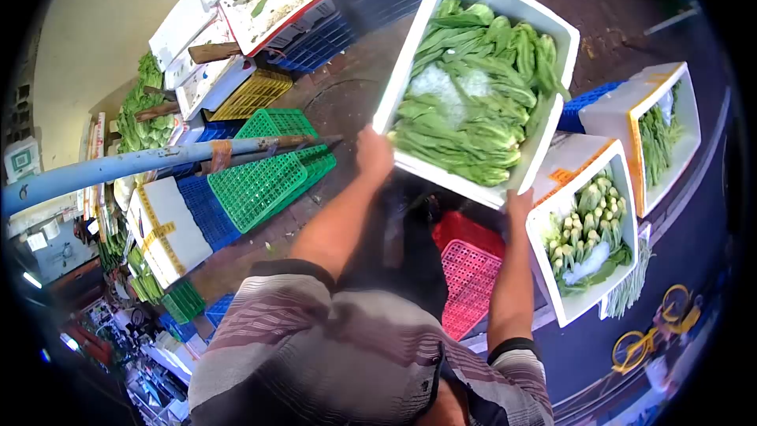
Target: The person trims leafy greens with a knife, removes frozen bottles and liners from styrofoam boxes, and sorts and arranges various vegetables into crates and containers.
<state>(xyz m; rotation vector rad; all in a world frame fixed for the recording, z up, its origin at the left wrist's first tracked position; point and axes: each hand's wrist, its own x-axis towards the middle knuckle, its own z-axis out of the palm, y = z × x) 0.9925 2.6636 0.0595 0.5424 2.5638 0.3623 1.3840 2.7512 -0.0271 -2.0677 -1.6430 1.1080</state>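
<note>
Both my hands grip a white foam box [446, 179] by its near side, holding it out in front of my body. Inside lie leafy green vegetables [473, 130] in a dense pile, with crushed ice [449, 91] on top of them. My left hand [374, 153] is closed on the near left corner. At the near right corner, my right hand [519, 203] is closed on the edge, its fingers partly hidden beneath the box. A second foam box [558, 304], holding green vegetables with pale stem ends [587, 225], stands just right of my right hand.
Farther right is another foam box [637, 162] with thin greens. Red crates [467, 284] stand by my legs. On my left are a green crate [260, 162], a blue crate [206, 209] and a blue pole [142, 172]. Stacked boxes and a yellow crate [251, 95] line the left side.
</note>
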